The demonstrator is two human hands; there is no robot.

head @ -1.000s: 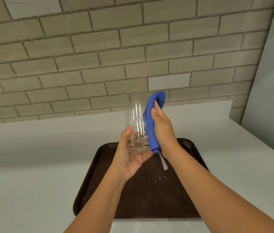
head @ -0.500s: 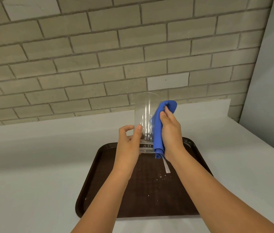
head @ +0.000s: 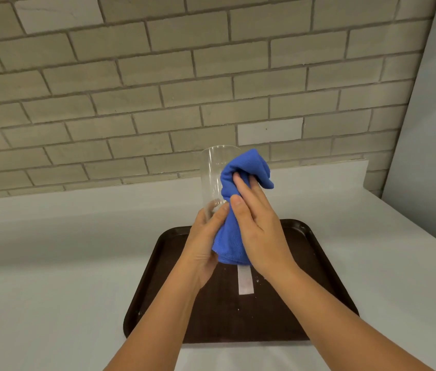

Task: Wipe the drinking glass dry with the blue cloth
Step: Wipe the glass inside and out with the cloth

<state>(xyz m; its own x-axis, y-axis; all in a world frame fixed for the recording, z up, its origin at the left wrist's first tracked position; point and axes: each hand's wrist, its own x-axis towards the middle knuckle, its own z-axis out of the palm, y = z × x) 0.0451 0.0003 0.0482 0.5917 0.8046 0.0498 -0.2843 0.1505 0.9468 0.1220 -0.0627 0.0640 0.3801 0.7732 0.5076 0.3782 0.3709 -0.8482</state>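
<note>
**Drying the glass, mid-wipe, above the tray**

I am looking down at my own two hands, raised together over a dark brown tray (head: pixel 315 266) that sits on a pale surface (head: pixel 51 263) in front of a brick wall (head: pixel 158 76). My left hand (head: pixel 206 245) is wrapped around the lower part of a clear drinking glass (head: pixel 212 175), holding it upright in the air — it touches neither the tray nor the surface. My right hand (head: pixel 259 231) is closed on a bunched blue cloth (head: pixel 243 170) and presses it flat against the right side of the glass. The cloth covers that side from close to the rim down past the base, where its lower end hangs between my palms; a white tag (head: pixel 245 279) dangles from it over the tray. The left side of the glass is bare and see-through. A few pale specks lie on the tray's floor.

I judge this to be the middle of wiping the outside wall. Whether any water is left on the glass is too fine to see. The next move, as I read it, calls for turning the glass in my left hand so the bare side meets the cloth, then pushing cloth inside — with a firm hold low down, since wet glass may slip.
</note>
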